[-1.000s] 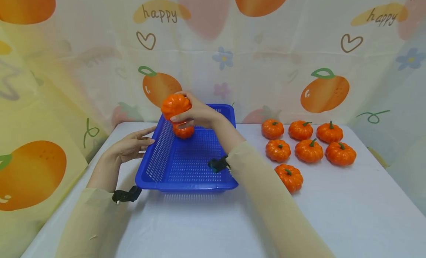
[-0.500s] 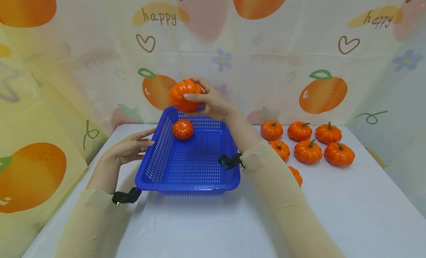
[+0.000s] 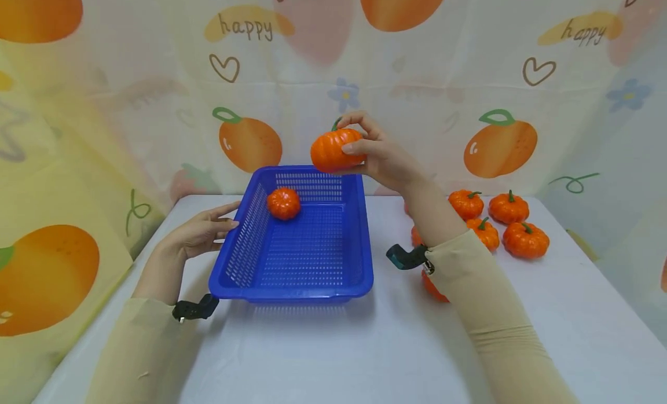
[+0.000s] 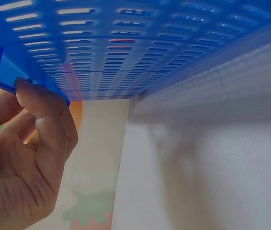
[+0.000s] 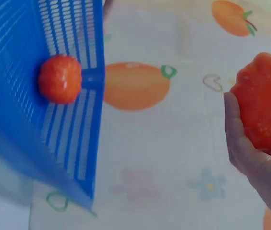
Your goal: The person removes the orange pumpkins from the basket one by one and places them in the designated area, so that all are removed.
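Note:
My right hand [image 3: 385,158] holds a small orange pumpkin [image 3: 329,152] with a green stem, raised above the back right corner of the blue plastic basket [image 3: 292,292]. The right wrist view shows the held pumpkin [image 5: 265,103] at its right edge, against the palm and fingers. A second pumpkin [image 3: 283,204] lies inside the basket, toward its back left corner. At the basket's left side, my left hand [image 3: 200,233] grips the rim. Seen from the left wrist, its curled fingers [image 4: 47,115] meet the rim beneath the slotted wall.
Several more pumpkins [image 3: 525,240] stand in rows on the white table [image 3: 323,357], right of the basket; my right forearm covers some of them. A printed cloth [image 3: 406,62] hangs behind the table, and a yellowish one [image 3: 57,190] is at the left.
My right hand has lifted the pumpkin up out of the basket and carried it rightward, turning it so the stem shows. The left hand and basket stay put.

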A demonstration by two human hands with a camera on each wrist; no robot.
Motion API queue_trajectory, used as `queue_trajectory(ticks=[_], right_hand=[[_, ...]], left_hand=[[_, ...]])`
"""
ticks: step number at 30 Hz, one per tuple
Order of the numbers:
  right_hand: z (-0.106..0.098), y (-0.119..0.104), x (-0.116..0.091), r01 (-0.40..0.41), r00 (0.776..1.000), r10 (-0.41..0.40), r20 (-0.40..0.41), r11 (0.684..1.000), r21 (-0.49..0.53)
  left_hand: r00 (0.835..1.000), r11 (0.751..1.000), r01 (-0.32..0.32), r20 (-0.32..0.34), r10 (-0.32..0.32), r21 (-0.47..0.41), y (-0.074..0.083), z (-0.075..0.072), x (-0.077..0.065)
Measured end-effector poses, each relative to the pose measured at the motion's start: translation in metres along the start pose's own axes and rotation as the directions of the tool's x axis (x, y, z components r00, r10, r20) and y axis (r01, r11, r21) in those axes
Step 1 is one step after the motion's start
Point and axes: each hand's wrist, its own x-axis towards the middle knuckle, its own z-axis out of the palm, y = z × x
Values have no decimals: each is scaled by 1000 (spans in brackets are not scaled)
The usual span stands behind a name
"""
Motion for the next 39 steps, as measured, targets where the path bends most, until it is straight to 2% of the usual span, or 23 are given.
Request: queue_trajectory(ticks=[11, 20, 26, 35, 39], right_hand=[[-38, -8, -54, -15, 999, 14, -33, 1000, -15], [-74, -14, -95, 54, 999, -54, 11, 998, 11], [-90, -18, -121, 37, 997, -37, -61, 999, -10], [-116, -16, -161, 2, 994, -19, -112, 988, -154], [-129, -10, -182, -53, 987, 20, -158, 976, -209]], left_hand=[[1000, 1000, 2, -3, -2, 15, -2, 0, -1], [1000, 999, -2, -10, 3, 34, -2, 0, -1], [1000, 999, 3, -9, -3, 35, 0, 0, -1], [1000, 999, -2, -1, 2, 35, -1, -1, -3], [1000, 999, -3, 3, 3, 43, 0, 1, -2]])
